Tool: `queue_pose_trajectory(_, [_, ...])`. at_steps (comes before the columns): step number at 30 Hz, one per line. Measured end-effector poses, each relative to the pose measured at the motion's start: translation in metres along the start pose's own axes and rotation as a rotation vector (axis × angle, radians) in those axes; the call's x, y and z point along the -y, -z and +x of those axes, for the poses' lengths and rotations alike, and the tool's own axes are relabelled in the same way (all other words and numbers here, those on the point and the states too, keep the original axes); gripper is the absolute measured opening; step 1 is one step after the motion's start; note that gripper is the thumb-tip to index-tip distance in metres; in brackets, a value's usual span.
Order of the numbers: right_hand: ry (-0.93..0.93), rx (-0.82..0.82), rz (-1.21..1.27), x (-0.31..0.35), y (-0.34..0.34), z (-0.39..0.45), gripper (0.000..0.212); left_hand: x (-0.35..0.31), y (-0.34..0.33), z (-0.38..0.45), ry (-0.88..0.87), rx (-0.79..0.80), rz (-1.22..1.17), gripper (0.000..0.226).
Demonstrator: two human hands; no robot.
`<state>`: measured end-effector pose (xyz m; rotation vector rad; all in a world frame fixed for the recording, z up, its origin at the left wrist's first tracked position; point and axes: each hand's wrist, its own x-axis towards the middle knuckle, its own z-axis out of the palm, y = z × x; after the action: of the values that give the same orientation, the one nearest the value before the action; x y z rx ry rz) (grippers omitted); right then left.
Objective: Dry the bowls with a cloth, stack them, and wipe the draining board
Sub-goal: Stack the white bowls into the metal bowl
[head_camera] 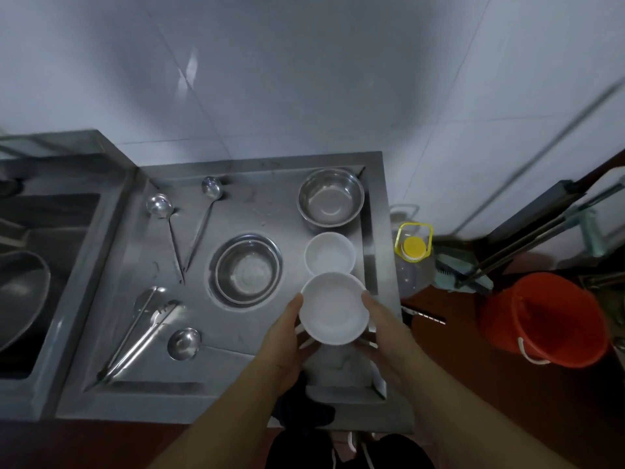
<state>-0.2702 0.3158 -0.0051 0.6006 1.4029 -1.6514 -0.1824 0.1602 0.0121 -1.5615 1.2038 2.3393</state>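
Both hands, left (287, 336) and right (389, 336), are gripping a white bowl (333, 308) between them; probably stacking next, onto the bowl beyond (329, 253).

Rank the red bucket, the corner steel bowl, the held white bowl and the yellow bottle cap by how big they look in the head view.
1. Red bucket
2. Corner steel bowl and held white bowl: look alike; the white one is nearer, so unsure
3. Yellow cap

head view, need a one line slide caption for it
Both hands, left and right, hold a white bowl above the steel draining board.
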Motion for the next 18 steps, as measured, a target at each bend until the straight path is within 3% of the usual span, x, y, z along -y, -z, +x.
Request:
queue_pose_trajectory(8, [0.066,0.050,-0.088,0.086,-0.032,0.007,0.050,-0.080,-0.034,-0.002,-0.076,0.006,0.052,0.053])
queue_pose_trajectory(13, [0.101,0.040,-0.055,0.140,-0.055,0.036,0.046,-0.136,-0.051,0.041,-0.099,0.085,0.073,0.067])
queue_pose_trajectory(18, [0.096,-0.025,0.017,0.183,-0.079,0.080,0.052,-0.181,-0.076,0.092,-0.095,0.130,0.075,0.061])
